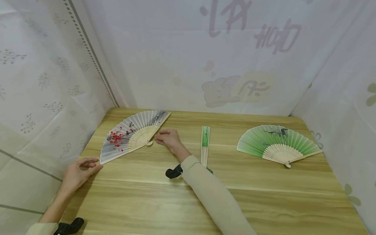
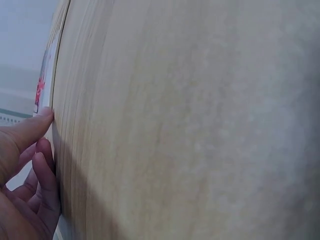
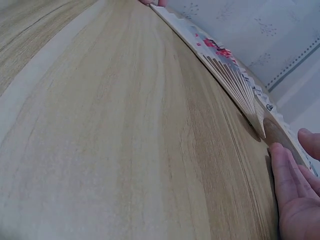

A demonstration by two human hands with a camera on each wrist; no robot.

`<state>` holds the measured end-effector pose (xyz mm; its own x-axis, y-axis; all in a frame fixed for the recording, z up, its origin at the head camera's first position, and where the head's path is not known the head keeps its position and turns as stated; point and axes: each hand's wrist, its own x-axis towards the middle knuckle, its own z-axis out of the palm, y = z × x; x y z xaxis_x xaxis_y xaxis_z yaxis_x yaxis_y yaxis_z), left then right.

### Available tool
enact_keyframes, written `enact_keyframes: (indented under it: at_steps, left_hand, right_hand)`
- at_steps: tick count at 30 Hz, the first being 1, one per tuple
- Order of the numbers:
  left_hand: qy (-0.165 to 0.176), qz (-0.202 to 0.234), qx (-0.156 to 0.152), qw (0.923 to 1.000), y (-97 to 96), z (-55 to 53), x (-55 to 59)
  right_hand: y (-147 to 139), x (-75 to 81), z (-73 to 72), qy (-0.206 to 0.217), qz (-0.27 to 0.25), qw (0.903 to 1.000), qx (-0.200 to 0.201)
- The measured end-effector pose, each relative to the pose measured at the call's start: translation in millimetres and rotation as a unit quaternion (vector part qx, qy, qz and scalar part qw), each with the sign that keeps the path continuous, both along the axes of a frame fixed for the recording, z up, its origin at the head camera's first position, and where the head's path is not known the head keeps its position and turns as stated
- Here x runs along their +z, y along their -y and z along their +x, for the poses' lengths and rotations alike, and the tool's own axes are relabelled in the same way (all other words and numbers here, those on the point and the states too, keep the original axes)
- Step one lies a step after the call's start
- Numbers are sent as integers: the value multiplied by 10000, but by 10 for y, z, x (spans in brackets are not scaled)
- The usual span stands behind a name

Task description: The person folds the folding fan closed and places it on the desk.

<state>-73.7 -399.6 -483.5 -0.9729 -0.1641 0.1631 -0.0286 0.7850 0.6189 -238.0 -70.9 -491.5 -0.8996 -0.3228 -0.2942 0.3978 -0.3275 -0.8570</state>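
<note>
Grey fan (image 1: pixel 133 133), pleated arc with slim ribs (image 1: pixel 141 136)

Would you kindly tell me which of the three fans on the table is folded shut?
The middle fan is folded into a narrow strip; the grey, red-blossomed fan and the rightmost green fan are both spread open.

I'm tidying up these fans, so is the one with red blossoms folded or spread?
Spread: the head view shows the grey fan with its pleated leaf stretched wide and its ribs splayed out.
</note>
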Motion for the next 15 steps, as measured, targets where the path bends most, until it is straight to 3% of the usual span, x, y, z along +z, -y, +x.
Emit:
enact_keyframes:
  at_steps: [15]
  left_hand:
    - [51,-55,4,10000,1,-59,24]
  right_hand:
    - [120,41,46,28,-142,9996,-229]
